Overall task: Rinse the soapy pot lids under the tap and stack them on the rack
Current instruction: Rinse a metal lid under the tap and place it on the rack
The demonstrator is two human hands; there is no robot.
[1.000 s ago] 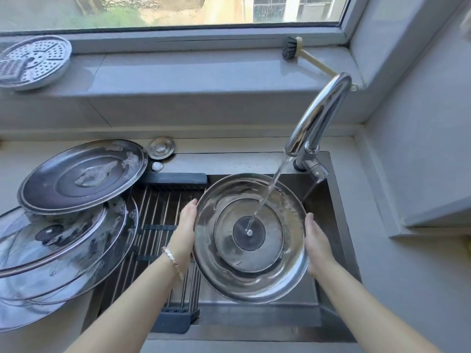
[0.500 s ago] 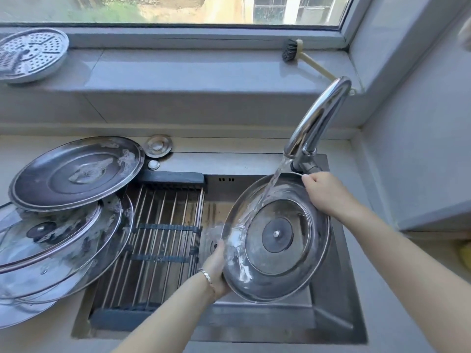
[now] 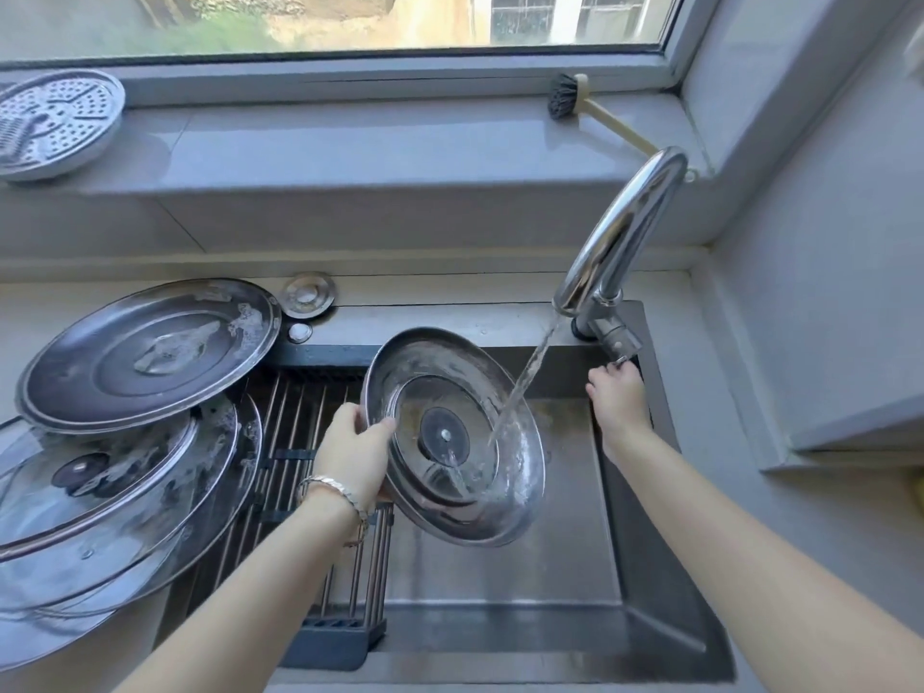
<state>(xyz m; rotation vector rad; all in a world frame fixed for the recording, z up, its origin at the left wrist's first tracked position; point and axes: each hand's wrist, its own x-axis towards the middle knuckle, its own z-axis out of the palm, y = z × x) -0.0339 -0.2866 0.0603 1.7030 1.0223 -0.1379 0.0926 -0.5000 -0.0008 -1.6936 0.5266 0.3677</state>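
The right hand has left the lid for the tap lever — whether it grips I cannot tell — so the left hand alone clamps the lid's left rim, tilted under the stream over the sink; the rinse is probably ending, with the rack next.

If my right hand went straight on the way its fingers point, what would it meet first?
Probably the tap lever, just ahead of the right hand, though depth is unclear.
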